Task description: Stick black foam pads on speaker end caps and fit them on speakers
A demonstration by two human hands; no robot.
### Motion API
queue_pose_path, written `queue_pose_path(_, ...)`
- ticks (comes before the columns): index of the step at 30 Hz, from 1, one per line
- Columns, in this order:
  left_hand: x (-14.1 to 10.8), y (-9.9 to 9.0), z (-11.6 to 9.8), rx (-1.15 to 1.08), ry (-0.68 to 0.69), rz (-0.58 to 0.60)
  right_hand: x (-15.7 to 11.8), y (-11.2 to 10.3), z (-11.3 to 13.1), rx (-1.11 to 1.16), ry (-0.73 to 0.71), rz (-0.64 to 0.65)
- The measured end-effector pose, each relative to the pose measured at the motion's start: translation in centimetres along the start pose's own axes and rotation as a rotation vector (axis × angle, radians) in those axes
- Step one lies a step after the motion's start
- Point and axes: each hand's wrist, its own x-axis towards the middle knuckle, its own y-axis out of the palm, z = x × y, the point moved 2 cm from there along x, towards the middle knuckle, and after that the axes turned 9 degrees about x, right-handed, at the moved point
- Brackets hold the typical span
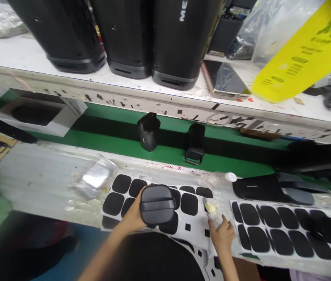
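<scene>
Black plastic housing: held just above the nearer pad sheet, flat face upward; its underside is hidden.
Left hand: clenched around the side of the black plastic housing.
Right hand: pinching a crumpled clear film with a yellowish patch, just beside the housing.
Nearer pad sheet: white backing on the bench, bearing rounded black pads and small black squares, partly hidden by the hands.
Farther pad sheet: to the right, with its rounded black pads set in rows.
Pads left: many remain on both sheets; whether any are already on the housing cannot be told.
Bench items: a black unit lies beyond the farther pad sheet; a clear plastic tray sits to the left.
Green conveyor belt: carries two upright small black units.
White shelf: holds three tall black speakers.
</scene>
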Motion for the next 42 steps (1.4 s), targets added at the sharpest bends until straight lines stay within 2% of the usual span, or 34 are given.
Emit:
queue_pose_path(3, 0.3, 0.2, 0.4, 0.088, 0.008, 0.035, -0.7, 0.0, 0.3, -0.06, 0.004, 0.011)
queue_pose_path(7, 0.2, -0.4, 1.8, 0.213, -0.027, 0.078, -1.1, -0.7, -0.8, -0.119, 0.078, 0.053)
queue_pose_path(10, -0.6, -1.2, 3.2, 0.339, -0.145, 0.113, -0.9, -1.6, -1.7, -0.078, 0.058, 0.121)
queue_pose_path(13, -2.0, -2.2, 3.5, 0.472, -0.301, 0.154, -1.0, -2.9, -1.6, 0.021, -0.005, 0.111)
queue_pose_path(15, -3.1, -2.7, 2.6, 0.517, -0.363, 0.203, -1.3, -3.9, -0.8, 0.103, -0.034, 0.078)
queue_pose_path(18, -4.1, -2.8, -0.1, 0.455, -0.302, 0.285, -1.9, -4.8, 1.2, 0.242, -0.085, 0.035)
queue_pose_path(21, -4.0, -2.3, -2.3, 0.339, -0.203, 0.241, -2.3, -4.2, 3.5, 0.366, -0.175, 0.076)
queue_pose_path(23, -3.7, -1.8, -2.8, 0.326, -0.191, 0.198, -1.9, -3.2, 4.9, 0.39, -0.216, 0.116)
queue_pose_path(25, -3.6, -1.5, -2.9, 0.347, -0.193, 0.188, -0.7, -2.4, 6.1, 0.37, -0.212, 0.108)
queue_pose_path(28, -3.7, -1.4, -2.7, 0.369, -0.199, 0.22, 2.6, -2.1, 8.1, 0.346, -0.219, 0.028)
queue_pose_path(31, -4.0, -1.6, -2.3, 0.398, -0.238, 0.249, 6.0, -2.1, 10.5, 0.359, -0.329, -0.02)
queue_pose_path(34, -4.3, -2.0, -1.8, 0.388, -0.248, 0.183, 7.7, -1.9, 12.3, 0.353, -0.436, 0.028)
queue_pose_path(36, -4.4, -2.1, -1.5, 0.414, -0.25, 0.176, 7.5, -2.0, 12.8, 0.321, -0.518, 0.083)
queue_pose_path(38, -4.6, -2.3, -1.2, 0.497, -0.28, 0.22, 6.5, -2.4, 12.8, 0.252, -0.609, 0.118)
queue_pose_path(42, -5.0, -2.3, -0.9, 0.609, -0.335, 0.298, 3.4, -3.5, 11.5, -0.004, -0.746, 0.165)
